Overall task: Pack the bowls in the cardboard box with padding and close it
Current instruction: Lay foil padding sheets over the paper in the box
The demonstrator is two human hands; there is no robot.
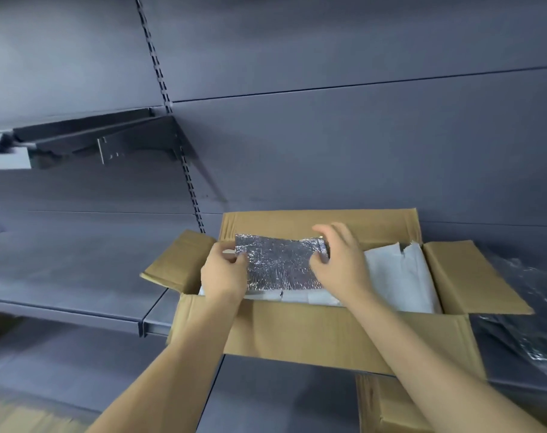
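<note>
Cardboard box [313, 332] sits open on a grey shelf [78, 276] in the head view, all four flaps splayed outward, the near one hanging down over the shelf edge. Inside it, both hands hold a silvery foil padding sheet [278, 264] over the left part of the box: the left hand [223, 276] pinches its left edge between thumb and fingers, and the right hand [338, 260] grips the right edge with fingers curled over the top and thumb underneath. White wrapping paper [397, 276] fills the right part of the box and runs under the foil. No bowls can be seen; they may lie beneath the paper, but the view does not show it. Crumpled clear plastic [528, 307] lies on the shelf just right of the box, and a second carton [391, 407] stands below. The risk from here, as I judge it, is that the foil is laid unevenly and leaves part of the contents uncovered, so that they could knock together once the flaps are shut. The box also overhangs the shelf edge, and a hard downward press could tip it forward.
</note>
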